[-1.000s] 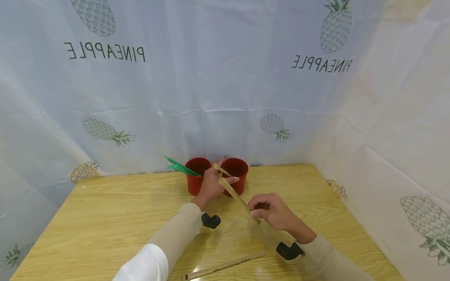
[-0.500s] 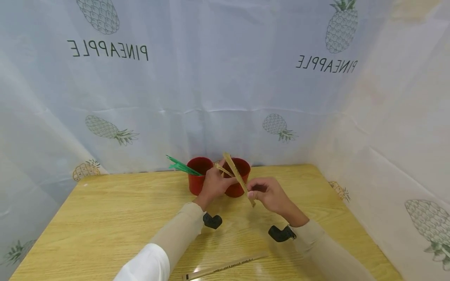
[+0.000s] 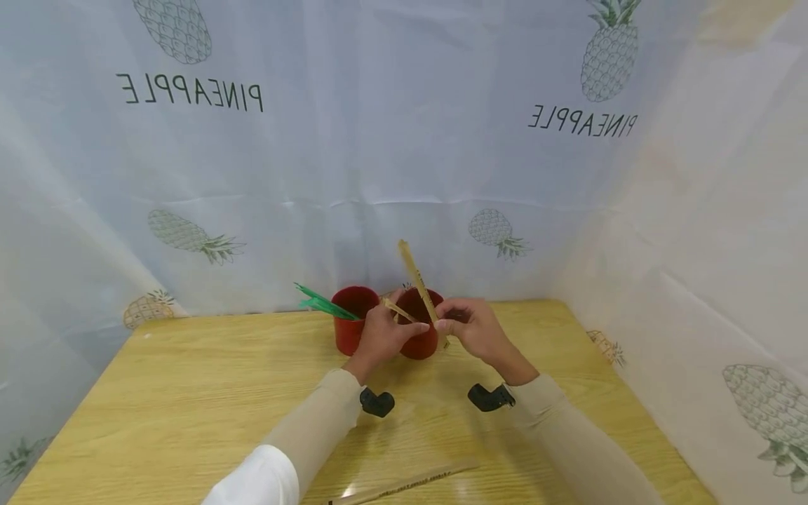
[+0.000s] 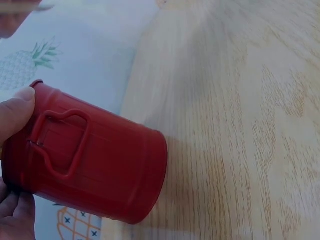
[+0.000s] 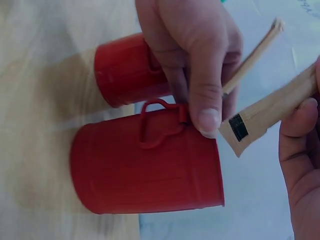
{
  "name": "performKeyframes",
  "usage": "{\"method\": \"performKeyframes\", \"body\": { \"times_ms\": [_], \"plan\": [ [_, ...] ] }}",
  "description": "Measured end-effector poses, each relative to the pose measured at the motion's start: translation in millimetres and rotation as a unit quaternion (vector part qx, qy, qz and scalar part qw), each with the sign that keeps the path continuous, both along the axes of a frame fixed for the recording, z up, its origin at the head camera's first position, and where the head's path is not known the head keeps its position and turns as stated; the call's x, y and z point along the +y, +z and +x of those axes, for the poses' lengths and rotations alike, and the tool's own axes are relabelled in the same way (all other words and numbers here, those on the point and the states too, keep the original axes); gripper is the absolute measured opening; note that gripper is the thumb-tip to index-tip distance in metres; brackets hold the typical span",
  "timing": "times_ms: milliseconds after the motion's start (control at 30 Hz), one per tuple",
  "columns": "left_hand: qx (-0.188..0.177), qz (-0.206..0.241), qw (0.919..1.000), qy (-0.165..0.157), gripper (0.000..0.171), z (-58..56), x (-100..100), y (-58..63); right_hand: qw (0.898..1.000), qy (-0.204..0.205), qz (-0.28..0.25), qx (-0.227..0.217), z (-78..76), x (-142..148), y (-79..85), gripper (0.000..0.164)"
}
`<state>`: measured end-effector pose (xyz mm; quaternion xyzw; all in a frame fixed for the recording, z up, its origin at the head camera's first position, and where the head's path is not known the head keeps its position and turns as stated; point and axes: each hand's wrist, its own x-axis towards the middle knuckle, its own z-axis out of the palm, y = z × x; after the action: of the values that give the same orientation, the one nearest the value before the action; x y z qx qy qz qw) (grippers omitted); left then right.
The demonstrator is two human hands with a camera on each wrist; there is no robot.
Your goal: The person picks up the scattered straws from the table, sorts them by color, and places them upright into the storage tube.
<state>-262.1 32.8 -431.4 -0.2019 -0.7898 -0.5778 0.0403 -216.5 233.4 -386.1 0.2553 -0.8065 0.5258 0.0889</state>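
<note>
Two small red metal buckets stand side by side at the back of the table. My left hand [image 3: 381, 335] grips the rim of the right bucket [image 3: 421, 346], its thumb on the near side in the left wrist view. A brown paper-wrapped stick [image 5: 237, 75] leans out of this bucket by that hand. My right hand [image 3: 475, 335] pinches another slim brown paper packet [image 3: 413, 270], printed along its length, tilted up in front of the bucket's opening. Its lower end, with a black mark, is beside the bucket's rim in the right wrist view.
Several green wrapped sticks [image 3: 325, 304] lean out of the left red bucket [image 3: 346, 339]. One more brown packet [image 3: 407, 484] lies near the table's front edge. A pineapple-print curtain [image 3: 379, 140] hangs right behind the buckets and along the right side.
My right hand has moved up and left toward the right bucket, and the brown packet in it has turned more upright. The left hand has stayed on the rim.
</note>
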Motion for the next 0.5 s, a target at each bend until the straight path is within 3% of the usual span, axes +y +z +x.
{"method": "performKeyframes", "body": {
  "times_ms": [233,500],
  "plan": [
    [-0.016,0.009,0.9998,-0.009,0.064,-1.9,-1,-0.2,1.000,-0.027,-0.012,0.009,-21.5,-8,7.9,0.005],
    [-0.016,0.010,0.9997,-0.016,0.061,-2.8,-1,-1.9,0.999,-0.044,-0.017,0.008,-39.8,-18,12.1,0.005]
  ]
}}
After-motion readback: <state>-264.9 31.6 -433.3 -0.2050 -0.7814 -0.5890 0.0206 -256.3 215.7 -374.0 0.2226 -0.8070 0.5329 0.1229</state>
